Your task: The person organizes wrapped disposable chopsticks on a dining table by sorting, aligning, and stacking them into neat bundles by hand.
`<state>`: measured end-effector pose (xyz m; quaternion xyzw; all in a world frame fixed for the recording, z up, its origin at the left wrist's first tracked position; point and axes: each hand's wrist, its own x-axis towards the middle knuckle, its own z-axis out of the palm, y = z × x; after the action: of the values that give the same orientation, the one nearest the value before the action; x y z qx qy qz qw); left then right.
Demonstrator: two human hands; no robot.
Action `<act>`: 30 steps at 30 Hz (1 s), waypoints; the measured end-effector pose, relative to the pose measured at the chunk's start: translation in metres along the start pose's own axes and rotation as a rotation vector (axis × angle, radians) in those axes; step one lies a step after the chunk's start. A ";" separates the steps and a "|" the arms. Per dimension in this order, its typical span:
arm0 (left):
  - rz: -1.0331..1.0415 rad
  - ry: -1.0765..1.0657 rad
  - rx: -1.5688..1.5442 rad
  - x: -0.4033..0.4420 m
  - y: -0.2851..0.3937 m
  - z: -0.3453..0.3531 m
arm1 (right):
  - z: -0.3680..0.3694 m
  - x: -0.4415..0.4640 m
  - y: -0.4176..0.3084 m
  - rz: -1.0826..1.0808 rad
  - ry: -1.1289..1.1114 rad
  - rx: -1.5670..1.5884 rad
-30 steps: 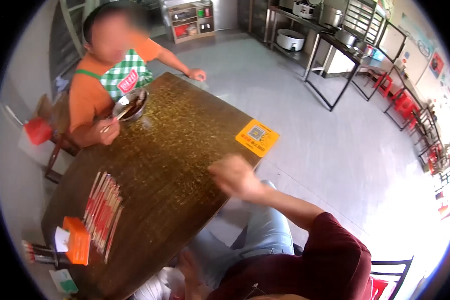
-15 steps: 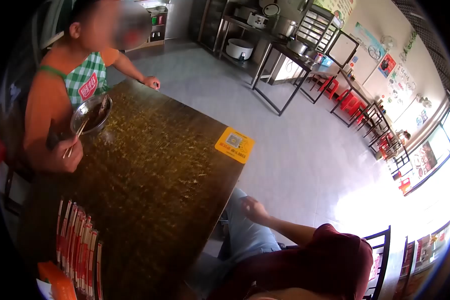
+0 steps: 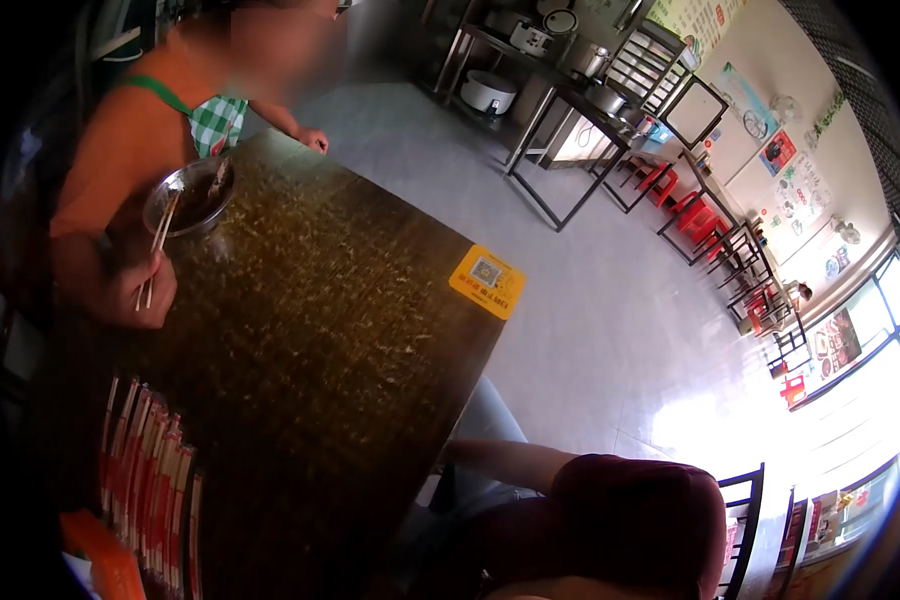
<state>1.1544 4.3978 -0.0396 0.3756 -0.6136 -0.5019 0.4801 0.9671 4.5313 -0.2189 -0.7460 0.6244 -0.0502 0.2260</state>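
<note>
The brown tabletop [image 3: 300,330] fills the left half of the head view. My right forearm reaches from a maroon sleeve to the table's near edge, over my jeans. There my right hand [image 3: 454,456] is dark and mostly hidden, so its fingers and anything in them cannot be made out. My left hand does not show. Across the table, a person in an orange top and green checked apron holds chopsticks [image 3: 160,235] in a metal bowl [image 3: 192,198].
Several paper-wrapped chopsticks [image 3: 150,480] lie at the lower left beside an orange box [image 3: 105,555]. A yellow QR card [image 3: 488,281] lies at the table corner. Beyond are a metal-framed table with pots, red stools [image 3: 692,212] and a black chair [image 3: 745,520].
My right hand has moved from above the table, past my knee, to the table's near edge. My left hand has left view. The view has turned, and the other person leans nearer the bowl.
</note>
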 end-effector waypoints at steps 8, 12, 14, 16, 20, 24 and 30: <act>-0.187 0.030 0.096 -0.069 -0.024 -0.006 | 0.019 0.024 -0.025 -0.216 -0.042 -0.058; -0.292 0.077 0.134 -0.102 -0.034 -0.015 | 0.025 0.036 -0.035 -0.296 -0.072 -0.076; -0.343 0.099 0.160 -0.119 -0.036 -0.021 | 0.029 0.039 -0.043 -0.331 -0.082 -0.073; -0.385 0.126 0.184 -0.132 -0.038 -0.025 | 0.031 0.043 -0.048 -0.367 -0.091 -0.076; -0.459 0.175 0.201 -0.159 -0.040 -0.025 | 0.029 0.046 -0.052 -0.437 -0.090 -0.091; -0.517 0.240 0.228 -0.193 -0.033 -0.024 | 0.037 0.038 -0.047 -0.562 -0.023 -0.101; -0.675 0.410 0.304 -0.281 -0.011 -0.017 | -0.010 -0.073 -0.012 -0.602 0.035 0.060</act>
<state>1.2429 4.6564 -0.1096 0.7141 -0.4148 -0.4497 0.3402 0.9589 4.5999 -0.1894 -0.8895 0.3774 -0.1460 0.2122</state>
